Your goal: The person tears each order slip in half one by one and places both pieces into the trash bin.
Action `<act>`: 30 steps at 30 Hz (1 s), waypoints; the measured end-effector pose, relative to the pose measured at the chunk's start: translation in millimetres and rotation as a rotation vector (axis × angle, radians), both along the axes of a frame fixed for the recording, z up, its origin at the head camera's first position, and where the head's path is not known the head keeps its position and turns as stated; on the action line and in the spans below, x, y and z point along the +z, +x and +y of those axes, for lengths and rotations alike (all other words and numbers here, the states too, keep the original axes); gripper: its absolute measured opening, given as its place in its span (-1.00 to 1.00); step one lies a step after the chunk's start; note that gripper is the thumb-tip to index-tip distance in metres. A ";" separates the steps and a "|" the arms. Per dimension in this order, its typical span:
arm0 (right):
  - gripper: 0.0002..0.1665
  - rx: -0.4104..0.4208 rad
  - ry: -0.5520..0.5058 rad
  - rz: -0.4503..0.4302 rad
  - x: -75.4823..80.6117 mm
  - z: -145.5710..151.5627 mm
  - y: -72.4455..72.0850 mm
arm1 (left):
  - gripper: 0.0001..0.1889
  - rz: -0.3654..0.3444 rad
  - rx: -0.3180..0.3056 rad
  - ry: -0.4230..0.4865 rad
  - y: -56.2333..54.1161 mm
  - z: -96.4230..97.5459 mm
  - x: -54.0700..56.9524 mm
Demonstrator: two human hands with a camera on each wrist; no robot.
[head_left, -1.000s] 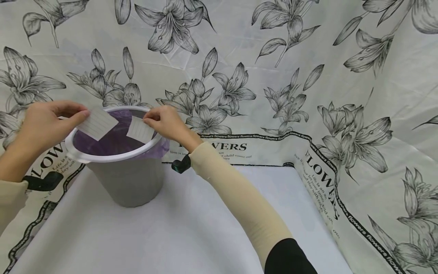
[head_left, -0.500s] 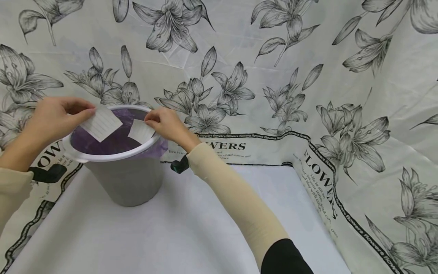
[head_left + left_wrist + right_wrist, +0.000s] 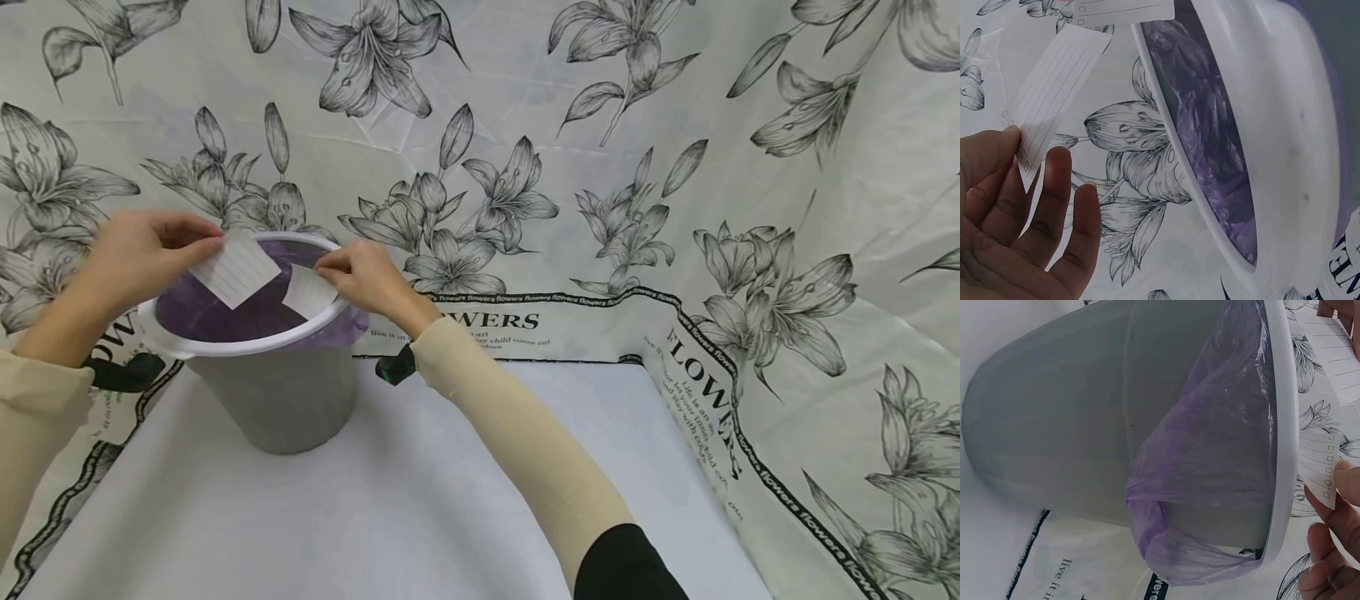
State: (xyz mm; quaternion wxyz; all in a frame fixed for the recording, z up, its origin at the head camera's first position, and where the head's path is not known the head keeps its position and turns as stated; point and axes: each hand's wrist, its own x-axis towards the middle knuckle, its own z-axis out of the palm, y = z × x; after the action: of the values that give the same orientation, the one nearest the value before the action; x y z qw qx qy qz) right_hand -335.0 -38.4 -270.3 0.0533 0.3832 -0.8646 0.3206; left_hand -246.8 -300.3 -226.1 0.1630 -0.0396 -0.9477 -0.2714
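Over the mouth of a grey bin (image 3: pixel 277 400) with a white rim, each hand pinches a piece of lined paper. My left hand (image 3: pixel 146 254) holds its lined paper (image 3: pixel 238 268) by a corner, between thumb and forefinger; the left wrist view shows small checkboxes along one edge. At the right side of the rim, my right hand (image 3: pixel 367 275) grips the other lined paper (image 3: pixel 307 292), which hangs partly inside the opening. The two pieces are apart. A purple plastic bag (image 3: pixel 1210 437) lines the bin and folds over its rim.
The bin stands on a white tabletop (image 3: pixel 420 492), towards the left. A floral cloth (image 3: pixel 645 100) hangs behind and on the sides, with a black printed border along the table's back edge.
My left hand has moved to the right with its paper, further over the bin's mouth and closer to the other piece. The right hand has stayed nearly still.
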 end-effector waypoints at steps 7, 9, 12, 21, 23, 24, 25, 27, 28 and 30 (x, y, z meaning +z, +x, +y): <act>-0.70 -0.031 -0.026 0.009 0.1 -3.3 2.8 | -0.46 -0.007 0.000 0.074 -4.0 -1.7 0.2; -0.68 -0.051 -0.037 -0.017 0.6 -2.3 4.1 | -0.45 -0.012 0.000 0.107 -5.6 -3.5 1.1; -0.64 -0.078 -0.050 -0.060 0.0 0.2 5.1 | -0.48 -0.007 -0.008 0.134 -7.3 -5.2 1.5; -0.37 -0.116 -0.234 -0.043 -7.6 14.3 6.3 | -0.52 0.023 0.036 0.132 -10.6 -3.3 0.6; -0.35 -0.113 -0.277 -0.037 -13.8 19.9 6.6 | -0.56 0.052 0.043 0.075 -12.1 -0.7 -2.2; -0.34 -0.115 -0.292 -0.043 -17.4 22.7 7.1 | -0.58 0.060 0.044 0.049 -12.7 0.9 -3.6; -0.33 -0.119 -0.305 -0.057 -21.8 26.1 7.7 | -0.60 0.066 0.044 0.017 -13.3 2.7 -4.8; -0.32 -0.134 -0.321 -0.065 -32.4 33.4 8.4 | -0.64 0.062 0.034 -0.037 -14.0 5.9 -7.1; -0.32 -0.140 -0.334 -0.068 -38.1 37.3 8.8 | -0.65 0.052 0.028 -0.052 -14.4 7.6 -8.3; -0.32 -0.148 -0.354 -0.065 -49.4 45.2 8.9 | -0.66 0.018 0.005 -0.076 -13.9 9.8 -10.1</act>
State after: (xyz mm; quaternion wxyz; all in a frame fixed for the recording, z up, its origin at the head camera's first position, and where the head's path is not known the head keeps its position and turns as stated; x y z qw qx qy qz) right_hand -326.1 6.9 -319.7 0.1152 0.2925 -0.8218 0.4751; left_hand -260.7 -290.5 -236.1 0.1703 -0.0460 -0.9560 -0.2344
